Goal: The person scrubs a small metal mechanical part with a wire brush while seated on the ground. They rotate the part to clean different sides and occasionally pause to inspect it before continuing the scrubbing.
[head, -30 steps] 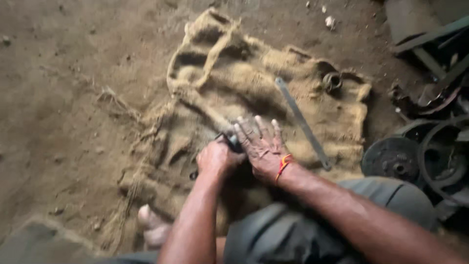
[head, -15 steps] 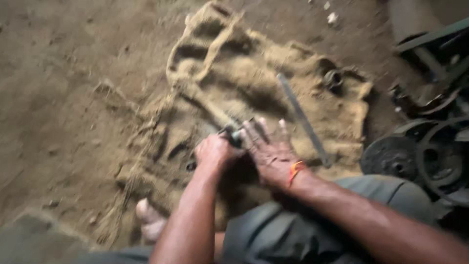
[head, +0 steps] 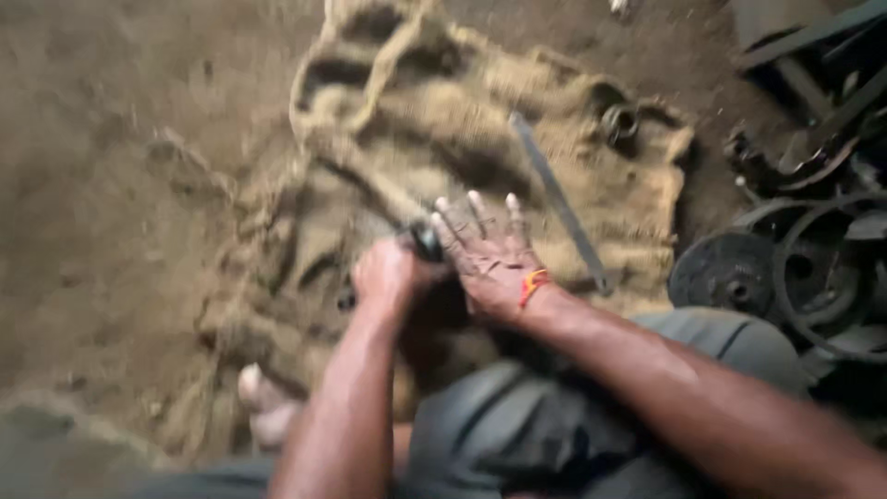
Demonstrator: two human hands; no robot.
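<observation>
The left hand (head: 388,274) is fisted round a small dark metal part (head: 427,242) at the middle of the coarse, rumpled burlap sack (head: 407,120); blur hides its shape. The right hand (head: 490,259) lies flat on it, fingers spread, gripping nothing. A flat steel bar (head: 559,201) lies toward the sack's right edge.

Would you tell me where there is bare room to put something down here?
The dirt floor left of the burlap sack is bare. The sack is open between its top folds and the flat metal bar. The right edge is crowded with metal wheels and scrap.
</observation>
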